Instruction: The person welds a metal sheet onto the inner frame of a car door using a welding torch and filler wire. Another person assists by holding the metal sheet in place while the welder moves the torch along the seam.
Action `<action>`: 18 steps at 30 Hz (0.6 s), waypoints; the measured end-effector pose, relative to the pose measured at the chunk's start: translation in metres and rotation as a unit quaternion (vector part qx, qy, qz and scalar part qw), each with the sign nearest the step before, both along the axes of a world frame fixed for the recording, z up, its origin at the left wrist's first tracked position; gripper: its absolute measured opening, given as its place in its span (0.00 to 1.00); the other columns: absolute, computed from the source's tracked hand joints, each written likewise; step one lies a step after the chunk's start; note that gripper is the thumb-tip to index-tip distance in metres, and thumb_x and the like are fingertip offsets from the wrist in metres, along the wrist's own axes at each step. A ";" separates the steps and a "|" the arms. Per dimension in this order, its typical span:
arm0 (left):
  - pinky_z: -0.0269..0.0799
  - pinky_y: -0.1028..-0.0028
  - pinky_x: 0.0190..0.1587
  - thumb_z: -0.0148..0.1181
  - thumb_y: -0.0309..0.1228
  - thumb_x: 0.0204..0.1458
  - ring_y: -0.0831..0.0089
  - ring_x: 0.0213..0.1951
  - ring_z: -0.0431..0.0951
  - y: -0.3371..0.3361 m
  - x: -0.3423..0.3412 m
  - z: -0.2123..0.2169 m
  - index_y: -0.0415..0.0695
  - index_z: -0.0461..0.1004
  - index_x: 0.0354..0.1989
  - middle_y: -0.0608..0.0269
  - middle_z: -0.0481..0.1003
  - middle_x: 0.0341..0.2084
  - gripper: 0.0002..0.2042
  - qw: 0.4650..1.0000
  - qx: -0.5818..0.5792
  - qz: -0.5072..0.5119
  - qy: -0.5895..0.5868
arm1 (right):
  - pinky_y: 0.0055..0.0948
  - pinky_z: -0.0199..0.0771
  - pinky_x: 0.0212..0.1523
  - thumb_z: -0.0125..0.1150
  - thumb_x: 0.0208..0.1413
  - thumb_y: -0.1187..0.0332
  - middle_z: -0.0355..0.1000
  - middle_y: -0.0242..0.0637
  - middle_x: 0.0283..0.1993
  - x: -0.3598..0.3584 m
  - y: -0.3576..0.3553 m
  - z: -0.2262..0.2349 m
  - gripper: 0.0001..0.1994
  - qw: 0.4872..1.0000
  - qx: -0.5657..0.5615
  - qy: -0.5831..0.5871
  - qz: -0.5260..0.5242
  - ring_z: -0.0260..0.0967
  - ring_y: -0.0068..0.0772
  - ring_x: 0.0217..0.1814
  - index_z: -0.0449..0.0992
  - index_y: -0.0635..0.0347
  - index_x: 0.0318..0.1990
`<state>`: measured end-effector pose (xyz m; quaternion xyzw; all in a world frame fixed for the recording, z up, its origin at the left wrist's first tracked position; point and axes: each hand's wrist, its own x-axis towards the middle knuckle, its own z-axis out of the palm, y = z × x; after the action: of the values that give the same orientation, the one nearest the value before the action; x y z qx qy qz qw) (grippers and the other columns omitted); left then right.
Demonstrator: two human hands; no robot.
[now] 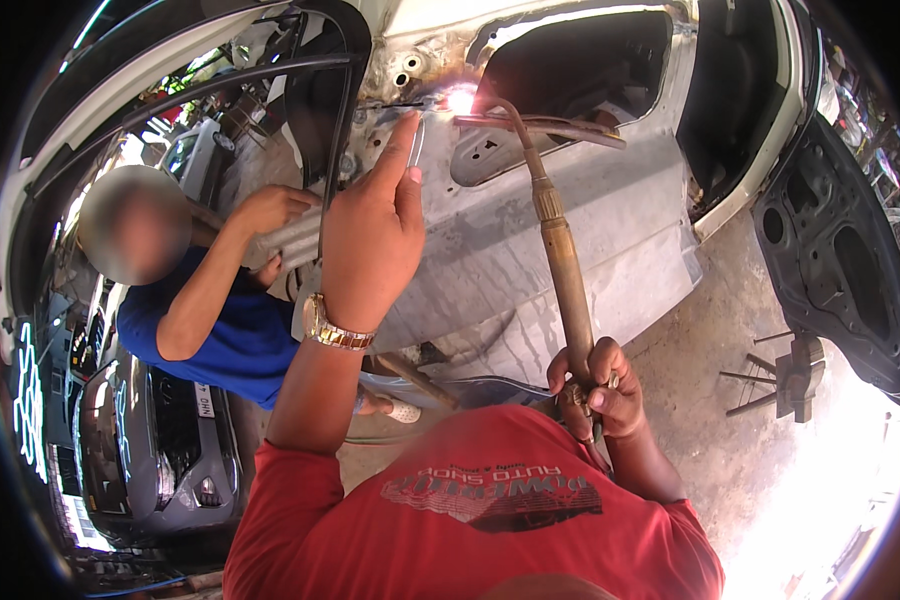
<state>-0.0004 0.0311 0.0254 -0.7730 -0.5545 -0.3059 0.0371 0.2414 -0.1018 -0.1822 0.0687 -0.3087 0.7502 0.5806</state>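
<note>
My right hand grips the handle of a long brass gas torch. Its bent tip reaches up to a bright flame spot on the top edge of a bare grey car door panel. My left hand, with a gold watch on the wrist, pinches a thin filler rod whose end points up toward the flame. The rod's tip is lost in the glare.
A person in a blue shirt crouches at the left and holds the door's edge with one hand. A dark detached door leans at the right beside a metal stand. A grey car sits at lower left on the concrete floor.
</note>
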 end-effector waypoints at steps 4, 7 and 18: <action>0.76 0.63 0.36 0.55 0.32 0.70 0.52 0.29 0.82 -0.001 0.000 -0.001 0.57 0.67 0.76 0.44 0.83 0.45 0.25 1.000 0.005 0.003 -0.002 | 0.21 0.76 0.19 0.57 0.65 0.79 0.66 0.73 0.51 0.000 -0.002 -0.004 0.11 1.000 -0.002 -0.004 0.001 0.73 0.28 0.18 0.61 0.54 0.46; 0.75 0.58 0.33 0.56 0.30 0.68 0.50 0.27 0.81 0.002 -0.002 -0.005 0.54 0.68 0.74 0.47 0.81 0.32 0.25 0.999 0.050 -0.020 0.000 | 0.21 0.75 0.19 0.57 0.65 0.79 0.66 0.73 0.51 0.000 -0.003 -0.002 0.12 1.000 -0.005 -0.007 0.000 0.73 0.28 0.18 0.61 0.54 0.46; 0.74 0.57 0.32 0.58 0.28 0.67 0.50 0.27 0.81 0.000 -0.001 -0.005 0.53 0.68 0.74 0.49 0.80 0.27 0.26 0.998 0.059 -0.024 0.008 | 0.20 0.75 0.19 0.58 0.66 0.78 0.67 0.73 0.52 -0.001 -0.003 -0.002 0.12 1.000 -0.003 -0.014 0.001 0.73 0.28 0.19 0.60 0.54 0.46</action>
<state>-0.0019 0.0315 0.0204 -0.7849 -0.5163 -0.3332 0.0798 0.2406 -0.1046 -0.1838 0.0572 -0.3145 0.7528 0.5755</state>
